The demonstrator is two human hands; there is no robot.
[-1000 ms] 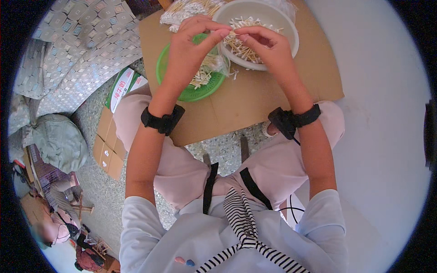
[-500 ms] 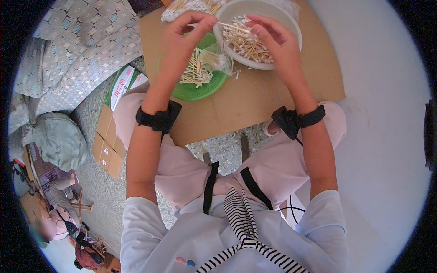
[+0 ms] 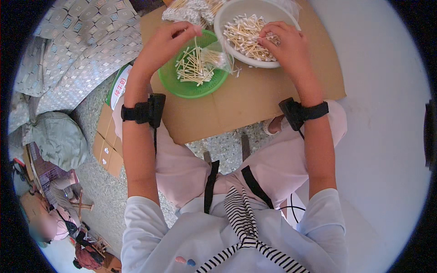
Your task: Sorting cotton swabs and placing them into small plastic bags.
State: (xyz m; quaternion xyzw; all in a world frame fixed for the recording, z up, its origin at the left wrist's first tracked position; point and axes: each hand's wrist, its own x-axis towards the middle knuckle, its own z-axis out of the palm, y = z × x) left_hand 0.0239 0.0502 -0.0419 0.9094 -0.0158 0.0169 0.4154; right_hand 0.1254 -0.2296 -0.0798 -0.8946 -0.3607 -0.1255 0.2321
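Observation:
My left hand is over the green basket, its thumb and forefinger pinched on a cotton swab that hangs down from the fingertips. A loose pile of cotton swabs lies in that basket. Against its right side rests a clear plastic bag with more swabs in it. My right hand hangs over the right side of the white bowl, fingers curled and thumb close to the forefinger. Whatever they hold is too small to make out. Many cotton swabs are heaped in the bowl.
Bagged cotton swabs lie at the back of the cardboard-topped table. A white wall stands close on the right. On the left are patterned cloth, cardboard boxes and, farther off, a seated person.
My left hand has moved left from the bowl's edge to above the green basket, carrying a swab. My right hand has shifted slightly right and down over the bowl.

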